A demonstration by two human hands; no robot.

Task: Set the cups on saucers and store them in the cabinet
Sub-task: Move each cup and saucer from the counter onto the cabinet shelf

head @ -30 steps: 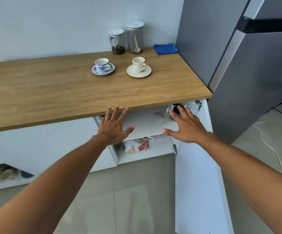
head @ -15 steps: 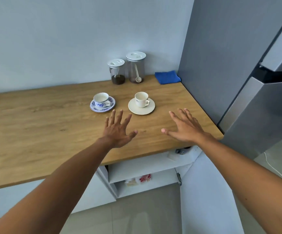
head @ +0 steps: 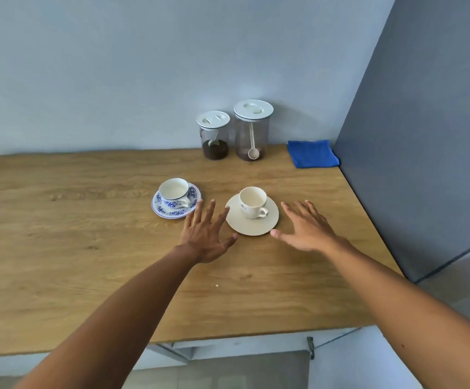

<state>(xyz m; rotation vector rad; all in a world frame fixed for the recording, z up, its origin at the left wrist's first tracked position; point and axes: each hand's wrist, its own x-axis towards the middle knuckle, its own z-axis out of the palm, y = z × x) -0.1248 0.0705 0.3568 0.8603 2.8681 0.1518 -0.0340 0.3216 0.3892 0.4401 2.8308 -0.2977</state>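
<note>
Light wooden countertop (head: 87, 220): matt, grained. Plain cream ceramic cup (head: 253, 202), cream saucer (head: 252, 227): smooth, low sheen. At its 9 o'clock, blue-flowered white ceramic cup (head: 173, 192), blue-flowered saucer (head: 169, 212): glossy. 12 o'clock, tall clear plastic jar (head: 253, 130). 2 o'clock, folded blue cloth (head: 312, 153): matt.

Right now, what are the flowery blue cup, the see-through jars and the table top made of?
The blue-and-white flowered cup looks like glazed ceramic: smooth white with painted blue flowers. The short clear jar and tall clear jar look like plastic or glass; you see brown powder through them. The brown countertop shows grain lines, so wood or wood-look laminate, matte.
</note>
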